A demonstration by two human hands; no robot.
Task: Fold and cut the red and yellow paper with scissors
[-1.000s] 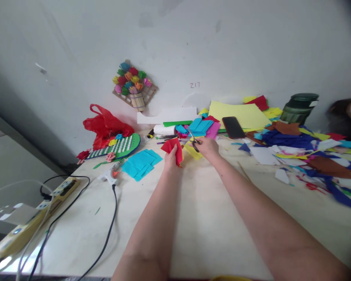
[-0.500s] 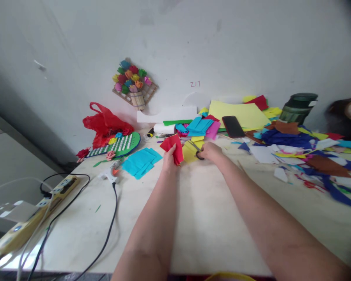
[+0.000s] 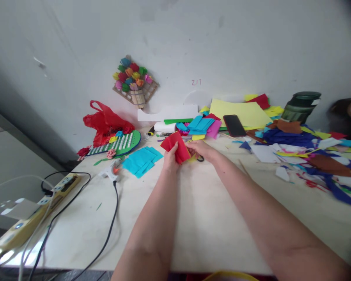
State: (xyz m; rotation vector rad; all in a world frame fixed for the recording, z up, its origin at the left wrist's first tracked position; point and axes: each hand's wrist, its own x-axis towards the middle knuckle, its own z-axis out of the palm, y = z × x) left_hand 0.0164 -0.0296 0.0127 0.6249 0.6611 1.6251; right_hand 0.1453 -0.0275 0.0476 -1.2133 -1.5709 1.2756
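My left hand point(image 3: 169, 159) is closed on a stack of red paper squares point(image 3: 175, 143), held upright just above the table. My right hand point(image 3: 203, 149) reaches in from the right and its fingertips pinch the right edge of the same red stack. Black-handled scissors point(image 3: 200, 158) lie on the table right under my right hand, only a handle loop showing. A yellow paper piece behind the red stack is almost fully hidden.
Cyan paper squares point(image 3: 142, 159) and a glue gun point(image 3: 112, 171) with its black cord lie left. A power strip point(image 3: 32, 216) sits at the left edge. Colored paper piles point(image 3: 304, 150), a black phone point(image 3: 234, 125) and a dark jar point(image 3: 300, 106) lie right. A red bag point(image 3: 107, 123) is by the wall.
My right hand set the scissors down on the table and moved left to the red paper. My left hand kept the red stack and raised it slightly.
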